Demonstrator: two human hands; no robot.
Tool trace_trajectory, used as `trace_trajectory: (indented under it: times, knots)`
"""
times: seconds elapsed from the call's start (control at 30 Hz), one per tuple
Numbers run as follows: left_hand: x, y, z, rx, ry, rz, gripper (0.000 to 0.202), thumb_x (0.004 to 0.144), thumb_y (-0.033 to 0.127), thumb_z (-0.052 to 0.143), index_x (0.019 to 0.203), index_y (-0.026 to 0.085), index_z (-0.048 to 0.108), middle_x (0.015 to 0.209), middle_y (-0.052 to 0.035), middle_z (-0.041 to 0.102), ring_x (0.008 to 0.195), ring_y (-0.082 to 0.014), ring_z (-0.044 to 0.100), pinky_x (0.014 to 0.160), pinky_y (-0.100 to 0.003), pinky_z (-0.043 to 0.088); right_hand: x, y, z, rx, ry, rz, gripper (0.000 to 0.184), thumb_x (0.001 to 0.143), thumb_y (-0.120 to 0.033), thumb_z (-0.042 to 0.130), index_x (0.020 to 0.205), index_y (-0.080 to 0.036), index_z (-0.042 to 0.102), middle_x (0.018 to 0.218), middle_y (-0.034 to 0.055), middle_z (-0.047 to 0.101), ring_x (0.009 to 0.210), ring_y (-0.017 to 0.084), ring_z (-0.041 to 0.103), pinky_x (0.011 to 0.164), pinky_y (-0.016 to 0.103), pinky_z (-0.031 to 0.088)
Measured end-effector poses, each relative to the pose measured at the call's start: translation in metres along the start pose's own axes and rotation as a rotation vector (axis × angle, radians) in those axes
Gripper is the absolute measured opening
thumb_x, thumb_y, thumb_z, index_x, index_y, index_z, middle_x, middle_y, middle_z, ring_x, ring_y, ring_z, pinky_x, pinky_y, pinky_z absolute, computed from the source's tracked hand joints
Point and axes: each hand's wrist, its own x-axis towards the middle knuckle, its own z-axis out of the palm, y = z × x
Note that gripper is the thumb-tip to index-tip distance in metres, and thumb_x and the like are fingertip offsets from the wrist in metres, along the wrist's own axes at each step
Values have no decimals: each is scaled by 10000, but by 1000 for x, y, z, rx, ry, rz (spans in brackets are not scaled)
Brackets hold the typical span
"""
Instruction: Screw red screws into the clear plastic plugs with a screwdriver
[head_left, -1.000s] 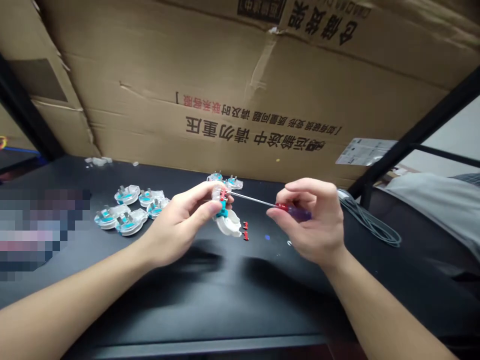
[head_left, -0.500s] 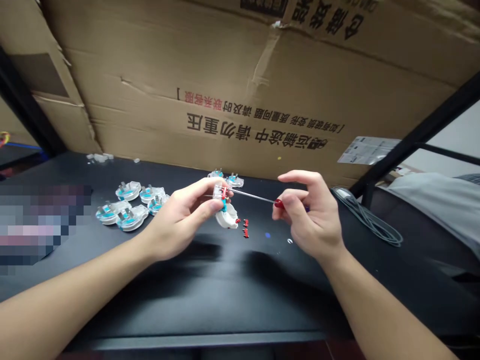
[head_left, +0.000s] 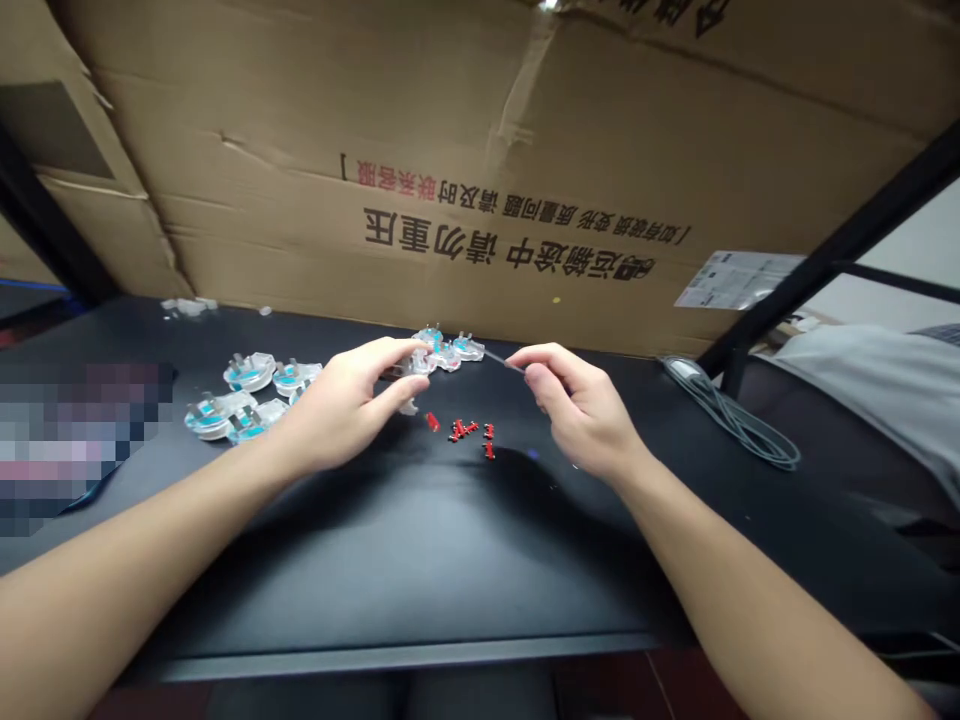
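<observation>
My left hand pinches a clear plastic plug housing between thumb and fingers; the fingers cover much of it. Below it show a small white piece and a blurred red piece; I cannot tell whether the red one rests on the table. My right hand grips a thin screwdriver, its metal shaft pointing left and the handle hidden in the fingers. Several small red parts lie on the table between the hands. Just behind the left fingertips stand clear and blue plugs.
More clear and blue plugs sit on the black table at left. Clear bits lie at the back left. A large cardboard sheet stands behind. On the right are a coiled grey cable and a black metal frame.
The screwdriver tip has come away from the plug housing, and the right hand has moved left. The left hand has shifted slightly left. More red parts show below the hands.
</observation>
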Motion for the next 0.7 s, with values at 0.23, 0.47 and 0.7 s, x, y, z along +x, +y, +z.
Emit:
trace_trajectory:
  times: [0.23, 0.47, 0.7]
  knots:
    - [7, -5, -14, 190, -4, 43, 442, 961, 418, 501, 1352, 222, 563, 1224, -80, 685, 1058, -240, 659, 950, -365, 503, 2, 4, 4, -45, -88, -41, 198, 973, -304, 491, 906, -195, 643, 759, 3, 668, 662, 134, 582, 658, 255, 436]
    - [17, -46, -33, 445, -233, -127, 324, 871, 462, 560, 1043, 230, 706, 1076, -97, 756, 1006, -319, 682, 915, -443, 511, 2, 8, 5, -50, -220, 45, 182, 975, -299, 458, 942, -210, 614, 734, -7, 665, 629, 133, 556, 650, 257, 411]
    - [28, -64, -26, 604, -238, -100, 514, 823, 358, 583, 1288, 143, 630, 1334, -186, 619, 1251, -389, 558, 1067, -501, 433, 7, 17, 6, -114, -223, 127, 213, 963, -335, 464, 885, -220, 625, 725, -20, 611, 623, 129, 484, 637, 259, 362]
